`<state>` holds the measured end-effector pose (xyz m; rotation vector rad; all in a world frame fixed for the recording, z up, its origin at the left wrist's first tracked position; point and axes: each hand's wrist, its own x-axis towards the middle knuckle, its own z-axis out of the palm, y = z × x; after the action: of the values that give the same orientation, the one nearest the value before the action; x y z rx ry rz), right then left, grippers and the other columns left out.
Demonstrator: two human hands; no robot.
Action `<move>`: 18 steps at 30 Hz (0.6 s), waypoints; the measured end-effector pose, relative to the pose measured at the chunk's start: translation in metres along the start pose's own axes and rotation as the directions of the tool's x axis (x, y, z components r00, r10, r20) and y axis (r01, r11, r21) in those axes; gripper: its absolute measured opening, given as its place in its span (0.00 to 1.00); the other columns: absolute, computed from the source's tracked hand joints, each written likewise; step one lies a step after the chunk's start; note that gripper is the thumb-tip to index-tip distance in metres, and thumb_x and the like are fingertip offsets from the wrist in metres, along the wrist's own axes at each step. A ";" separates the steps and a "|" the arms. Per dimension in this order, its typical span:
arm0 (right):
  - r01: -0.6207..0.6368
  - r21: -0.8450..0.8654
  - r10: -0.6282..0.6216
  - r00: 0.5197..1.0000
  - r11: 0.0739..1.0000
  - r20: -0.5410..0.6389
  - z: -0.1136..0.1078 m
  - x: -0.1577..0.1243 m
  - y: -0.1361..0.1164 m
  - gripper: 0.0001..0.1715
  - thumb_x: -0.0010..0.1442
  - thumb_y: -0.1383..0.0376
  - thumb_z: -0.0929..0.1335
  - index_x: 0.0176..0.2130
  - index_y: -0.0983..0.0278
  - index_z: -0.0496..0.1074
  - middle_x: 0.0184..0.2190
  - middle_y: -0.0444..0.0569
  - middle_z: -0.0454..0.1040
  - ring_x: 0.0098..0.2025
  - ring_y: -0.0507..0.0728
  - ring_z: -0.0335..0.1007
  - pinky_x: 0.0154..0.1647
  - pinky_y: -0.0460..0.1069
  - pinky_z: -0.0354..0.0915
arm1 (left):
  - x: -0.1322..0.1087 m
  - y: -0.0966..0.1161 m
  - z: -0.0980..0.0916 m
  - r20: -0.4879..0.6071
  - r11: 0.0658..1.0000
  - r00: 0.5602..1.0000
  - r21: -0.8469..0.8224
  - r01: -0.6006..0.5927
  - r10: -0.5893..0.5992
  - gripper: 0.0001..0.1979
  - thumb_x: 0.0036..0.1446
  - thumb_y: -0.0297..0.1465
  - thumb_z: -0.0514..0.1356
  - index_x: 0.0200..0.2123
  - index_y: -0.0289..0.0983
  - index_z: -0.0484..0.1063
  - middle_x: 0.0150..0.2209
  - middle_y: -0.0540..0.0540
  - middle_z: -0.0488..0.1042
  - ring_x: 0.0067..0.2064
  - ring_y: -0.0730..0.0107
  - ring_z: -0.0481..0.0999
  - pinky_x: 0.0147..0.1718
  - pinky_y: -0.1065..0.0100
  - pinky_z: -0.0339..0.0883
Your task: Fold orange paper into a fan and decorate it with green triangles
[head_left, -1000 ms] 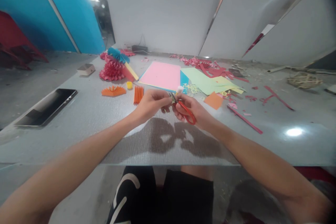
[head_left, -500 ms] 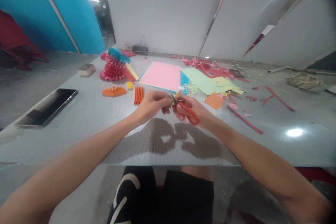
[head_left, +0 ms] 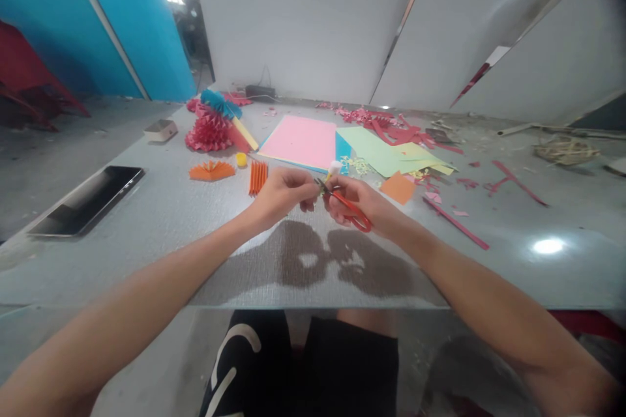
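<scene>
The left hand (head_left: 282,197) is nearly closed, its thumb and fingertips (head_left: 313,190) pinched together on a tiny scrap of paper (head_left: 323,189) that is too small to make out clearly. The right hand (head_left: 353,202) is closed around the red-handled scissors (head_left: 353,214), their blades pointing toward the scrap and the handles angled toward the near edge of the tabletop (head_left: 489,267). Both hands are close together, a little in from the middle of that near edge, with their shadows below them. A small white tip (head_left: 335,167) shows just above the right hand, but I cannot tell what it is. Just beyond the hands lie a pleated orange strip (head_left: 258,177) and a pink sheet (head_left: 298,141) on top of a blue sheet (head_left: 343,150). A green sheet (head_left: 376,151) and an orange square (head_left: 398,187) sit to the right of them. Toward the far left corner stand a red paper fan (head_left: 208,133) and a small orange fan (head_left: 212,171), with a yellow cap (head_left: 240,159) nearby. A dark tablet (head_left: 88,201) lies along the left edge, while red paper strips (head_left: 457,223) and scraps are scattered toward the right edge.
</scene>
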<state>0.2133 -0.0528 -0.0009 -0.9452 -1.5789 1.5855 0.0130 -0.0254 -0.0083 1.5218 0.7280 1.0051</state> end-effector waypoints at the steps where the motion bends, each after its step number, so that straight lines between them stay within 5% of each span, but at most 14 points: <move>1: 0.000 -0.014 0.000 1.000 1.000 0.006 0.000 -0.001 -0.001 0.29 0.54 0.49 0.80 0.37 0.60 0.64 0.22 0.38 0.66 0.22 0.48 0.57 0.23 0.45 0.55 | 0.000 0.000 0.000 0.002 1.000 1.000 0.001 0.006 -0.006 0.10 0.50 0.29 0.64 0.18 0.35 0.71 0.18 0.49 0.71 0.24 0.73 0.71 0.25 0.70 0.66; 18: 0.031 -0.063 -0.031 0.999 0.997 0.008 -0.011 -0.001 -0.005 0.24 0.54 0.55 0.80 0.36 0.61 0.66 0.24 0.38 0.70 0.22 0.47 0.59 0.19 0.44 0.53 | 0.000 0.003 -0.002 0.021 0.999 1.000 0.042 0.019 -0.020 0.11 0.51 0.32 0.65 0.19 0.35 0.73 0.19 0.48 0.72 0.23 0.73 0.71 0.26 0.70 0.66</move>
<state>0.2239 -0.0484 0.0041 -0.9454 -1.6494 1.5266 0.0110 -0.0255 -0.0050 1.5567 0.7518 0.9627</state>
